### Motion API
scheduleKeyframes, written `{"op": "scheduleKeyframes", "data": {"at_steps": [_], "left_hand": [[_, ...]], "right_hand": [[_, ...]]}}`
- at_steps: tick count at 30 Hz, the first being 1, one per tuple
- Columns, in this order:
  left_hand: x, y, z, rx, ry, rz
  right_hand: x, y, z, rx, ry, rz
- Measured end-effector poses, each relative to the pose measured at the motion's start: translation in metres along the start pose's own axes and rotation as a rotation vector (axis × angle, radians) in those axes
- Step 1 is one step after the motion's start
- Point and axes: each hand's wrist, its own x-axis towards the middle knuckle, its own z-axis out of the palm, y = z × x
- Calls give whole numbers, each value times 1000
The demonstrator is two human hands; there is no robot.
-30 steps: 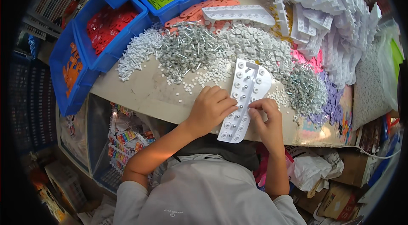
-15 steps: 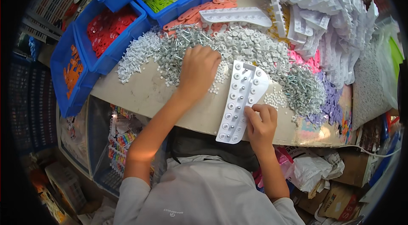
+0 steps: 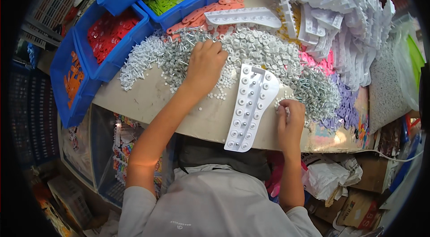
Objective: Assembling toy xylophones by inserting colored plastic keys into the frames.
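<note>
A white plastic strip-shaped piece [image 3: 249,107] lies on the tabletop in front of me, with round sockets along both sides and metal pins down its middle channel. My left hand [image 3: 205,67] reaches to the heap of metal screws [image 3: 181,51], fingers curled down and their tips hidden. To the right of the white piece, my right hand [image 3: 291,123] is at a scatter of tiny white discs [image 3: 286,95]. Its thumb and fingers are drawn together; what they hold, if anything, is too small to name. Neither hand touches the white piece.
White round caps [image 3: 264,44] are heaped behind the piece, with more screws [image 3: 318,93] at right. Blue bins [image 3: 145,22] hold coloured parts at the left. Stacked white strips [image 3: 331,26] and a bag of grey granules [image 3: 387,89] stand at the right.
My right hand has left the white piece and moved right to the tiny discs. My left hand has shifted slightly up and left over the screws.
</note>
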Motion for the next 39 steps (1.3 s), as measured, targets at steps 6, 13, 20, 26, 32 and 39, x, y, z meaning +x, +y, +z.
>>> {"op": "scheduleKeyframes", "data": {"at_steps": [6,13,20,26,32,39], "left_hand": [[-13,26,-28,-367,-37,-198],[-59,66,-48,-760,-190,-149],[-83,79,-43,-840,-299,-262],[-86,84,-41,-818,-285,-278],[-85,86,-39,-735,-236,-240],[-100,76,-29,-590,-65,32]], "right_hand": [[29,17,1,-199,29,-65],[59,45,21,-341,91,-166],[23,5,1,-1,14,-27],[-11,-30,-10,389,-313,89],[-17,-34,-3,351,-379,53],[-24,-38,5,322,-309,96]]}}
